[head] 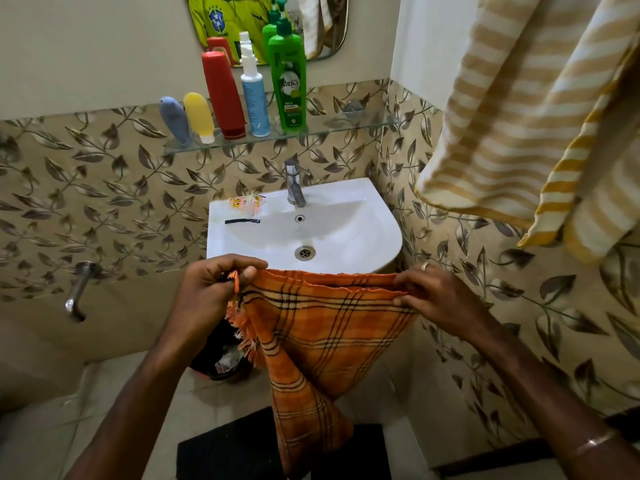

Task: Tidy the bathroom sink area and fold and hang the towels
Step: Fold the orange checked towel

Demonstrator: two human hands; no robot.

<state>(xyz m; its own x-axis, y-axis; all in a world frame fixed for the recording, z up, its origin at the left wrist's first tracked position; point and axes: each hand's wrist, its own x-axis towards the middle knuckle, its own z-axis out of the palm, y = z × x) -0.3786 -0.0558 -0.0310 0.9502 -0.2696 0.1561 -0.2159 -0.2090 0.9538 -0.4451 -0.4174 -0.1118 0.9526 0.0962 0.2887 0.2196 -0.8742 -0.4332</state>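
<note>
An orange plaid towel (322, 337) with a fringed edge hangs in front of the white sink (353, 233). My left hand (211, 289) pinches its upper left corner. My right hand (440, 299) pinches the upper right edge, so the top edge is stretched between both hands and the rest droops to a point below. A cream and tan striped towel (519, 109) hangs at the upper right, with a yellow-striped one (568, 181) beside it. On the sink's left rim lie small orange sachets (246, 202) and a thin black strip (242, 221).
A glass shelf (346, 128) above the tap (294, 183) holds a grey tube, a yellow tube, a red bottle, a white spray bottle and a green pump bottle (288, 81). A dark bin (221, 362) sits under the sink. A wall tap (78, 292) juts out at left. A black mat (228, 452) lies on the floor.
</note>
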